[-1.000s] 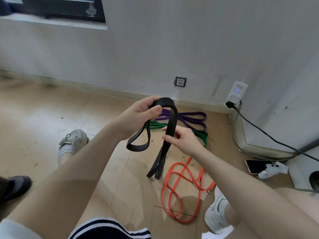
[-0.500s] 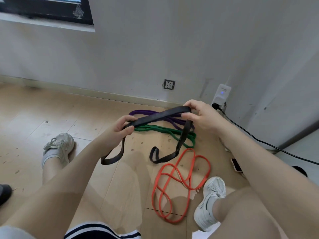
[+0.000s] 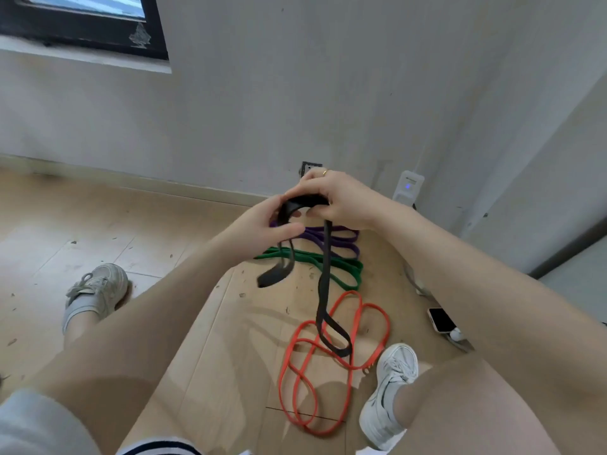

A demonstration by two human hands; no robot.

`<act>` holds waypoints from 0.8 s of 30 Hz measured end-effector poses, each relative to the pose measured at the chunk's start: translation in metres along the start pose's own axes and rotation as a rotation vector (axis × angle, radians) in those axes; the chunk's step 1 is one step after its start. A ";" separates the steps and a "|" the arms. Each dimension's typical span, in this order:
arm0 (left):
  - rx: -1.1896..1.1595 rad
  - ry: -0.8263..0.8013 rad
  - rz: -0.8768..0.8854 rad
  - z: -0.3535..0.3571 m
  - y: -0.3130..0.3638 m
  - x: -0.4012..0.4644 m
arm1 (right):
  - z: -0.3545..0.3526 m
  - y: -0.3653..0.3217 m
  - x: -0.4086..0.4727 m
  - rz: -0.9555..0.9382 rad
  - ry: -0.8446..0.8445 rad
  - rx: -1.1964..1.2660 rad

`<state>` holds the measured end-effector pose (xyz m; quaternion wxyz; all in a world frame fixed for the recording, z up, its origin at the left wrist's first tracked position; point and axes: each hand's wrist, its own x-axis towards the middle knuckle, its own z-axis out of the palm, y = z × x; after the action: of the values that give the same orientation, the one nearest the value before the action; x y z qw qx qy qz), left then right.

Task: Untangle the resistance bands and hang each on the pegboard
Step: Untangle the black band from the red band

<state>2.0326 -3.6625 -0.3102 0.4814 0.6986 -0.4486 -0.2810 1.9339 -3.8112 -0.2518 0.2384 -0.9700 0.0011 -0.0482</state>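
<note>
Apparently both the left hand (image 3: 262,231) and right hand (image 3: 331,198) grip the black band (image 3: 323,284).

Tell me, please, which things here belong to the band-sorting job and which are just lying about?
Part of the job:
black band, held by left hand and right hand
purple band
green band
orange band

Just lying about:
phone
wall charger

Even, soft daylight; window (image 3: 85,14) at upper left of the frame is the apparent source. Faint, diffuse shadows on floor (image 3: 98,224) beneath the legs. Strong wide-angle bowing toward the edges. Hands (image 3: 295,215) slightly motion-blurred; no glare.
</note>
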 end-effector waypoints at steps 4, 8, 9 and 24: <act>0.085 0.196 0.061 0.015 0.010 0.010 | 0.003 0.011 -0.013 0.073 0.187 0.113; 0.025 0.175 0.091 0.024 0.020 0.013 | 0.015 0.027 -0.034 0.199 0.234 0.407; 0.017 0.163 0.097 0.026 0.024 0.014 | 0.023 0.034 -0.039 0.219 0.180 0.480; -0.043 0.111 -0.050 0.018 -0.026 -0.017 | 0.048 0.046 -0.054 0.330 0.446 0.589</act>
<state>2.0198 -3.6514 -0.3416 0.5134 0.7136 -0.3971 -0.2634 1.8856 -3.8283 -0.3202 0.5047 -0.8127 0.1946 -0.2168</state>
